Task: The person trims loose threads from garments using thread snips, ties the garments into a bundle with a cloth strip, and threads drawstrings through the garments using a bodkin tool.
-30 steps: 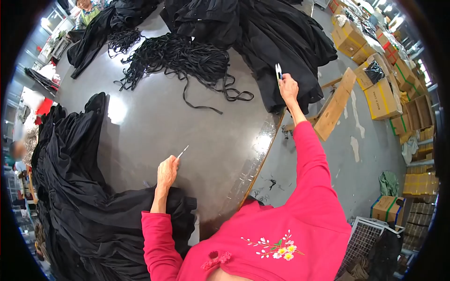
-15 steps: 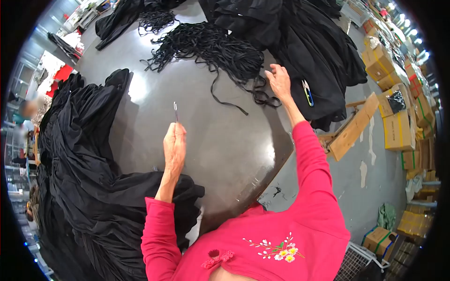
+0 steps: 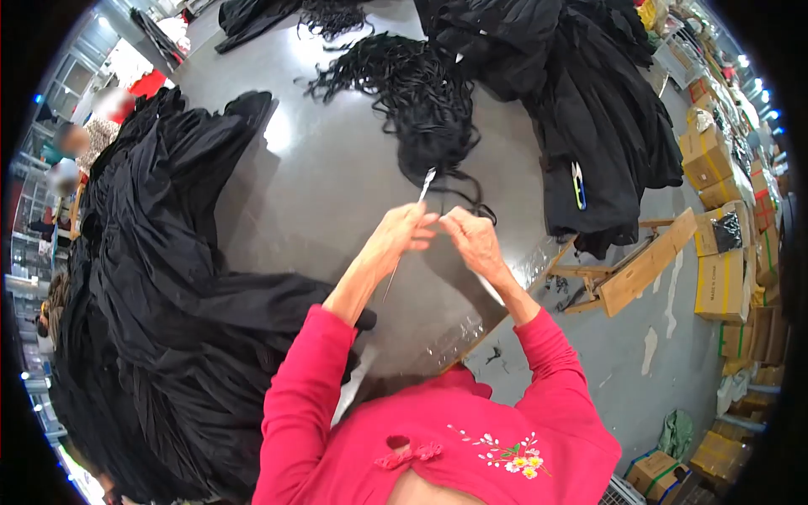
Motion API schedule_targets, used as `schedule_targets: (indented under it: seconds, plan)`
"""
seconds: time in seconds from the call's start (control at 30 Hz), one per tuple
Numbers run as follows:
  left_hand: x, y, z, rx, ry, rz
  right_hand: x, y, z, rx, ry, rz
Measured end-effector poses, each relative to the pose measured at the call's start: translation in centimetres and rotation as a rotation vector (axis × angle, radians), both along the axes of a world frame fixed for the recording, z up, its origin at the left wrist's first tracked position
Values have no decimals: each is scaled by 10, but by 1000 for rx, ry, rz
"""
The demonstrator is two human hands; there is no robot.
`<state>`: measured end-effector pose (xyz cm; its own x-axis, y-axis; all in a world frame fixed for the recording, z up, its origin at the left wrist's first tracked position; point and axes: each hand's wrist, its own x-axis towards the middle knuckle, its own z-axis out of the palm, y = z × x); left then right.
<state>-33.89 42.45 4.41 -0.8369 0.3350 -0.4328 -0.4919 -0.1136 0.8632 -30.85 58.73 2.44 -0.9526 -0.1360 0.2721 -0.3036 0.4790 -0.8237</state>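
Note:
My left hand grips a thin metal threader, a slim rod with a looped tip, which points away from me. The rod's thin tail slants down below the hand. Close beside it on the right, my right hand is closed, its fingertips nearly meeting the left fingers. A black cord runs from the tangled pile of black cords down to my right hand; its end is hidden in the fingers. Both hands are over the grey table, slightly blurred.
Black fabric is heaped along the left, and more black cloth lies at right with thread snips on it. A wooden stand is beyond the table's right edge. Cardboard boxes line the right; people are at far left.
My right hand has come from the cord pile toward me and closed. My left hand has moved right and up with the threader, beside it. The cord pile is drawn out toward me.

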Motion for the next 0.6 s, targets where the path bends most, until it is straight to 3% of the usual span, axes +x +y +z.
schedule_targets:
  seconds: [0.03, 0.1, 0.13, 0.2, 0.23, 0.3, 0.37, 0.43, 0.47, 0.53, 0.57, 0.6]
  plan:
    - [-1, 3, -4, -15, -1, -91, 13, -3, -4, -2, -16, 9]
    - [-6, 7, -24, 154, -83, -73, 30, -6, -13, -93, -299, 258]
    - [-6, 9, -27, 206, -96, -14, 30, 2, -16, 79, -114, 327]
    - [2, 4, -30, 182, -104, -14, 12, 12, -24, 32, -62, 80]
    - [5, 1, -29, 162, -105, -13, -1, 20, -41, 177, 53, -35]
    - [12, -1, -16, 112, -92, -88, -26, 14, -37, 273, 129, -50]
    - [25, -1, 20, 165, -79, -149, -57, -23, -36, 274, 190, 127]
    - [24, -11, 56, 136, 74, -288, -73, -66, -63, 386, 153, 107]
    - [19, -16, 78, -25, 45, -313, -75, -76, -64, 399, 160, 155]
    - [16, -27, 123, -209, 492, -132, -105, -92, -69, 429, 200, -20]
    - [7, -46, 141, -454, 537, -57, -120, -86, -52, 527, 175, -62]
    - [15, -58, 168, -528, 411, 144, -144, -72, -48, 503, 230, -156]
